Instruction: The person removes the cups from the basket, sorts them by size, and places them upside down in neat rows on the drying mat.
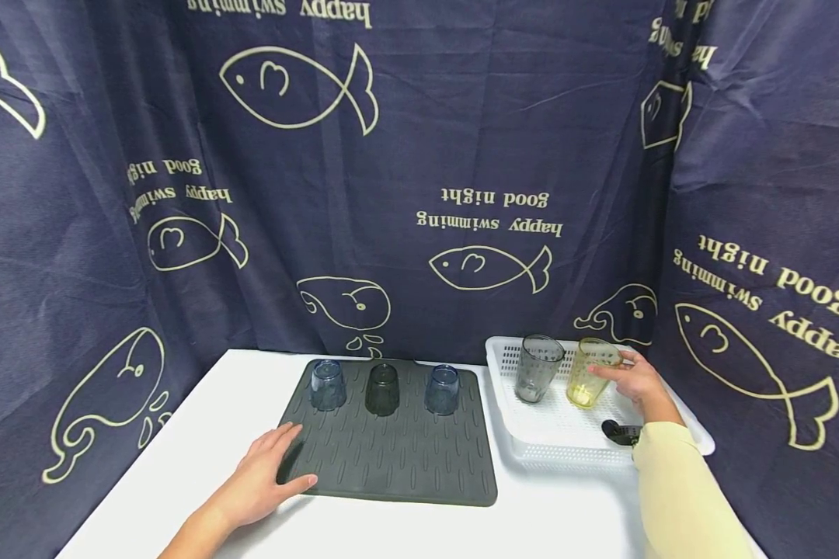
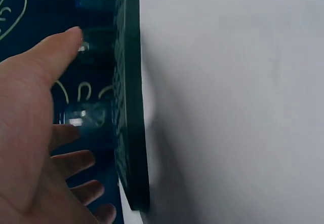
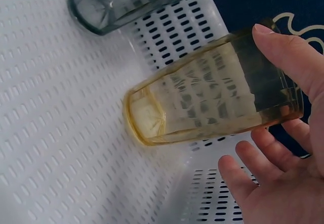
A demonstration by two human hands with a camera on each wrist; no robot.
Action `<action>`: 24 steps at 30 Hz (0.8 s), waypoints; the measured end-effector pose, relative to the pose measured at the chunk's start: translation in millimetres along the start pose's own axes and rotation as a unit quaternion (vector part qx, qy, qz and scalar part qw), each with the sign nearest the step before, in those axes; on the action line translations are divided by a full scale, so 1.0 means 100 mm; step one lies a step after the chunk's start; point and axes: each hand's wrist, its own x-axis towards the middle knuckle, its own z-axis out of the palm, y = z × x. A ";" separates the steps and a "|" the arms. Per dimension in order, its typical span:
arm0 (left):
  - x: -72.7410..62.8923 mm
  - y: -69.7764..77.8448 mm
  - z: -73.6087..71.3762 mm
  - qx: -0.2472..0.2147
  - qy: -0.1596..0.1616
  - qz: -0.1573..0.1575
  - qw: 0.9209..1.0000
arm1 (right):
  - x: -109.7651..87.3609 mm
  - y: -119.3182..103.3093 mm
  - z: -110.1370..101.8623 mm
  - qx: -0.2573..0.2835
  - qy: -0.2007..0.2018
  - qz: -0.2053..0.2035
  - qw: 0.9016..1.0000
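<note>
My right hand (image 1: pixel 634 380) holds a yellow clear drinking glass (image 3: pixel 192 97) near its rim, thumb on one side and fingers on the other. The glass stands mouth up, slightly tilted, over the white basket (image 1: pixel 531 435). To its left in the basket is a grey clear glass (image 1: pixel 537 373), also mouth up. My left hand (image 1: pixel 259 473) lies at the near left corner of a dark grey drying mat (image 1: pixel 405 466), fingers spread and holding nothing. Along the mat's far side, a blue glass (image 1: pixel 328 386), a dark grey glass (image 1: pixel 382 390) and another blue glass (image 1: pixel 443 390) stand upside down.
The basket has perforated walls and sits right of the mat on a white table (image 1: pixel 363 536). A black strap (image 1: pixel 622 432) shows at my right wrist. Dark blue curtains (image 1: pixel 405 155) with fish drawings enclose the table's back and sides.
</note>
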 end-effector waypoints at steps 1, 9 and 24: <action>0.00 0.03 0.01 -0.010 0.003 0.002 1.000 | 0.00 0.01 0.00 0.006 0.000 -0.002 1.000; -0.01 0.34 0.14 -0.092 0.010 0.009 0.996 | 0.06 0.06 0.00 0.053 -0.038 -0.022 0.998; -0.04 0.68 0.32 -0.217 0.012 -0.002 0.976 | 0.10 0.06 0.11 -0.013 -0.028 -0.020 0.999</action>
